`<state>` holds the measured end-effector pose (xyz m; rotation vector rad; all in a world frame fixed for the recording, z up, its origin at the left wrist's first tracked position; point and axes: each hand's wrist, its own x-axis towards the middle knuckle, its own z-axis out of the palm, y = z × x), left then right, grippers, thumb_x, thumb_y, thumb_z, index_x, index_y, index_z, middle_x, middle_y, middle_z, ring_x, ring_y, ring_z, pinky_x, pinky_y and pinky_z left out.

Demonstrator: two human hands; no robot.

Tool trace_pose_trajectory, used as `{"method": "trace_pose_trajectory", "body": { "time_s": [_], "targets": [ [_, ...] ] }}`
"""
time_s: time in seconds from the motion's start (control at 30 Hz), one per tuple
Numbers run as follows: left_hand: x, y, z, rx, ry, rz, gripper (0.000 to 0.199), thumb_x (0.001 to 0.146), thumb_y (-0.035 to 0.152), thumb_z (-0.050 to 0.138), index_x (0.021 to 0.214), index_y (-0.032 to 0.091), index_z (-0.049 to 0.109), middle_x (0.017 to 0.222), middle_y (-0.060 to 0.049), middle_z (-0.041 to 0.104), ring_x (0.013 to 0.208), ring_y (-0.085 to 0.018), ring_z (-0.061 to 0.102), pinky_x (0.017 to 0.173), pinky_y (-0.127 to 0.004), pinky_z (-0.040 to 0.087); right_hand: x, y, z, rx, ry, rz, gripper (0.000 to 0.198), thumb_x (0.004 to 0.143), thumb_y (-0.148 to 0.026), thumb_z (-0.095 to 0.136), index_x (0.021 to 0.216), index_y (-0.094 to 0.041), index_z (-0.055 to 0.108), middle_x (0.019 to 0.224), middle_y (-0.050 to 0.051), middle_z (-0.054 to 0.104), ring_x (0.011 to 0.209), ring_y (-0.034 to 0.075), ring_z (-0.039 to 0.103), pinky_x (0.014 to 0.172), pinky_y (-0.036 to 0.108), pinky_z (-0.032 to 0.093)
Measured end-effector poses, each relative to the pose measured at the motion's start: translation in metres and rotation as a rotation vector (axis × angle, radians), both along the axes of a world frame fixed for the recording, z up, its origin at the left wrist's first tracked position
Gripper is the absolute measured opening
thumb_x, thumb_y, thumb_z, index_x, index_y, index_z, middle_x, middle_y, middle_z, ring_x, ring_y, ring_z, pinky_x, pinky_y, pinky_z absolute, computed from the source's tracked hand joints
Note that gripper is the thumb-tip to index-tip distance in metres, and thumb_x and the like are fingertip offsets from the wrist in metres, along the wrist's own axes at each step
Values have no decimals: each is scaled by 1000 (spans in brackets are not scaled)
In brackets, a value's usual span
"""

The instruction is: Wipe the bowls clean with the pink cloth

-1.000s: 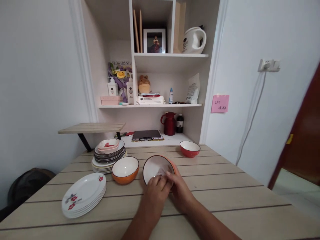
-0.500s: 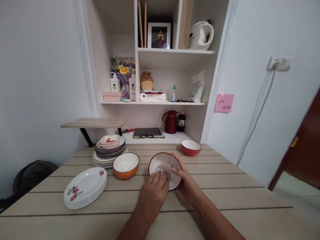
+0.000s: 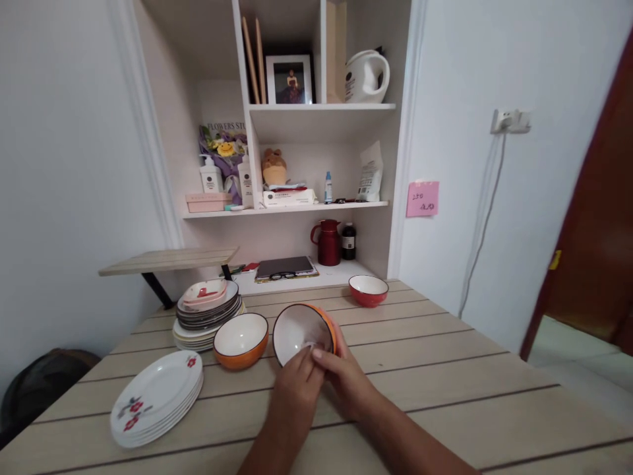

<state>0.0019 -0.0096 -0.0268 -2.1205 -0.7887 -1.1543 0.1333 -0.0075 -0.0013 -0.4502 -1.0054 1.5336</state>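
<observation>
An orange bowl point(image 3: 295, 330) with a white inside and dark rim is tilted up above the table, its opening turned to the left and towards me. My right hand point(image 3: 341, 369) grips its right side, thumb at the rim and fingers behind the outer wall. Inside the lower right part of the bowl, my left hand point(image 3: 299, 379) presses a white tissue point(image 3: 310, 344) with closed fingers; most of the tissue is hidden. A second orange bowl point(image 3: 241, 336) stands upright to the left, apart from both hands.
White oval plates point(image 3: 158, 396) with red flowers are stacked at the front left. Behind them rises a mixed stack of plates point(image 3: 208, 316) topped by small pink dishes point(image 3: 205, 293). A red bowl point(image 3: 368, 291) stands at the back right, before a shelf unit point(image 3: 321, 119).
The held bowl has tipped further onto its side, showing more orange outer wall at right. My left hand has slid with the tissue towards the lower right rim. The camera view has shifted right.
</observation>
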Motion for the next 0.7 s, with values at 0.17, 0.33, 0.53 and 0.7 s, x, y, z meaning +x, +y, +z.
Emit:
{"method": "trace_pose_trajectory", "body": {
  "time_s": [0.17,0.33,0.53,0.7],
  "targets": [
    [5,4,-5,-80,86,54,31,106,19,39,119,14,67,106,-9,76,96,-24,73,81,-37,64,5,8,0,-74,-45,-47,65,76,-29,75,138,-31,56,103,2,72,88,23,65,77,33,50],
    [3,3,-4,16,218,126,34,103,12,41,125,18,66,122,-7,74,106,-23,70,82,-36,61,29,13,17,-25,-141,-153,57,72,-33,73,128,-28,64,115,5,73,104,29,63,92,39,47],
    [6,-5,-3,139,192,247,25,98,9,50,107,18,72,118,-11,74,103,-27,70,90,-42,57,46,9,27,-36,-226,-33,65,73,-32,75,136,-29,59,123,4,73,119,31,62,98,40,46],
    [3,-4,-6,113,161,263,26,98,8,51,108,18,73,124,-11,73,105,-26,69,90,-42,58,38,4,23,-48,-112,1,85,73,-28,81,149,-37,44,130,3,70,116,28,65,102,42,45]
  ]
}}
